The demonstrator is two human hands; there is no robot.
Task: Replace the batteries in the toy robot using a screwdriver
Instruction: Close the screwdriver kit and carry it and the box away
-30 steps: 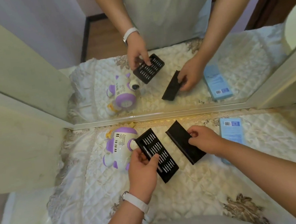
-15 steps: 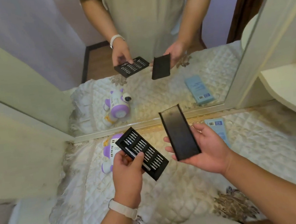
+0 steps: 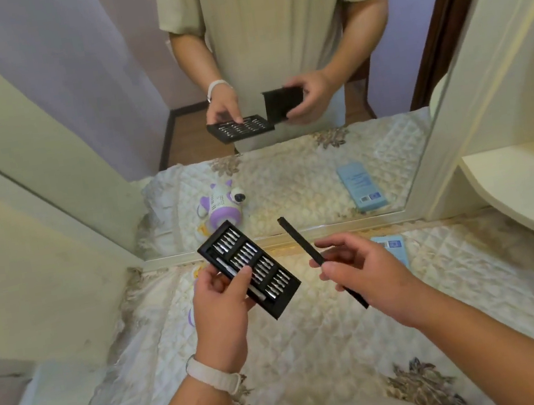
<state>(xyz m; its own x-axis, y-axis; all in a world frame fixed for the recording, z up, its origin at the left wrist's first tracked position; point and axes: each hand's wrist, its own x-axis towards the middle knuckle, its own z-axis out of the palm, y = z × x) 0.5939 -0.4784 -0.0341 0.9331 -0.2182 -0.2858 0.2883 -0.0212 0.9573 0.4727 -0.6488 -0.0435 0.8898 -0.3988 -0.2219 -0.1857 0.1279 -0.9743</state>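
No words can be read anywhere. The blue box [image 3: 392,246] right of the middle has a small dark code patch on its top, but the print is too tiny to make out, and the right hand [image 3: 368,272] hides most of it.

The left hand [image 3: 220,308], with a white wristband [image 3: 213,376], grips a black screwdriver bit tray [image 3: 251,268] in the middle of the frame, thumb lying across the silver bits. The right hand is closed around the thin black tray cover [image 3: 319,260], turned so only its edge shows.

The toy robot [image 3: 194,312] lies on the quilted cloth [image 3: 315,351] under the left hand, so only slivers of purple and yellow peek out. Its purple and white body shows more fully in the mirror [image 3: 290,181], upper middle.
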